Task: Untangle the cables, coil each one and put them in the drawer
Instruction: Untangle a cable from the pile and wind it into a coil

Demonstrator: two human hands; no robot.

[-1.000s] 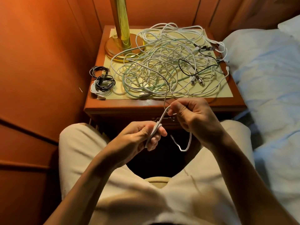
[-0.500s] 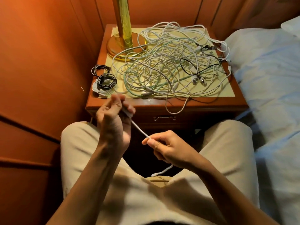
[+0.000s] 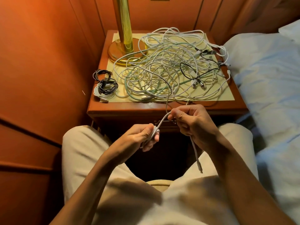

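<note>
A wooden nightstand (image 3: 113, 109) fills the upper centre of the frame, set between orange-brown wall panelling at left and a bed with pale blue bedding (image 3: 267, 82) at right; no brand name, label or other writing can be read on anything in view. Across the nightstand's cream top lies a tangle of cables (image 3: 170, 69), mostly white with pale green and black strands, touching the round base of a brass lamp (image 3: 125, 43) at the upper left of the top. Two coiled cables (image 3: 106, 86), one black on one white, sit apart from the tangle at the left edge of the top. Below it, the closed drawer (image 3: 165, 122) shows a metal handle behind the hands. In the centre of the frame, over the person's light trousers, the left hand (image 3: 142, 138) grips a few loops of a white cable (image 3: 159, 124) with curled fingers, while the right hand (image 3: 193, 122) pinches the same cable just above; one strand runs up to the tangle and a plug end (image 3: 201, 169) hangs below the right hand.
</note>
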